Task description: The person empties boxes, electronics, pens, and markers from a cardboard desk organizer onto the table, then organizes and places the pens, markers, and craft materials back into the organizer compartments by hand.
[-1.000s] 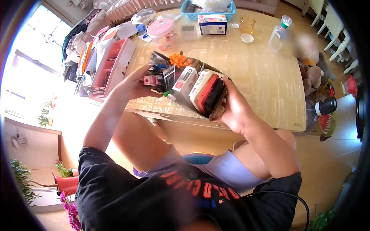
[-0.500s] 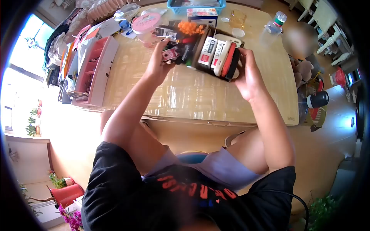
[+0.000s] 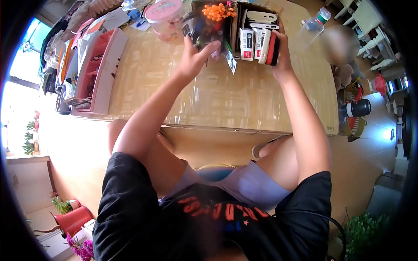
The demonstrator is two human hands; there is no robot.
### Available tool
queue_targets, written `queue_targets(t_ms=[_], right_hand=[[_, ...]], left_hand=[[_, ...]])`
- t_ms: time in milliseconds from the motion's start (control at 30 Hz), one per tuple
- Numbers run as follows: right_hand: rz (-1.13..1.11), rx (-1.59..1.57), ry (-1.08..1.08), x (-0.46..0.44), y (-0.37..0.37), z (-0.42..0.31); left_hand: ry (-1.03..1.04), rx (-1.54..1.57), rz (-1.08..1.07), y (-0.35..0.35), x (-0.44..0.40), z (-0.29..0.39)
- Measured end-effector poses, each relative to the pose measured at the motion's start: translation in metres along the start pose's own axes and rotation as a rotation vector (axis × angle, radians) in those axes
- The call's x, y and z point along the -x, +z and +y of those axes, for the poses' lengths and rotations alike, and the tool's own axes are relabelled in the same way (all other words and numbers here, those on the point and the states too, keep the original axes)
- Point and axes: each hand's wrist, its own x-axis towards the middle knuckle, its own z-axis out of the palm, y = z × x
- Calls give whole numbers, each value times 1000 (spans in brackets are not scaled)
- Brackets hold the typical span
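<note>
On the black shirt (image 3: 174, 230), large red letters (image 3: 215, 212) stand, broken by folds; the whole word cannot be read. Below them is a small star (image 3: 246, 222). Print on the white boxes (image 3: 247, 41), pink lid (image 3: 163, 11) and bench (image 3: 324, 117) corner is not legible.

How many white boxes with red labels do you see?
2, side by side in the container: the left box, and the right box, nearer the right hand. Others may be hidden.
</note>
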Motion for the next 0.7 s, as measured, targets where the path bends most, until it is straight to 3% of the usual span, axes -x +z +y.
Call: queue_targets(t_ms=[100, 200, 233, 300, 400, 567, 700], right_hand=[[-1, -15, -78, -3, -6, 15], [14, 55, -98, -1, -4, 14], [24, 141, -116, 1, -3, 17], [29, 260, -154, 3, -4, 20], [87, 315, -149, 9, -7, 25], [161, 283, -120, 10, -3, 27], [207, 256, -99, 13, 3, 28]], left_hand=[[69, -103, -70, -12, -5, -12], [224, -435, -82, -19, -5, -13], [30, -424, -121, -21, 0, -9], [42, -620, -97, -18, 6, -14], [-22, -644, -122, -17, 5, -22], [203, -719, -74, -17, 1, -26], [207, -770, -99, -22, -1, -23]])
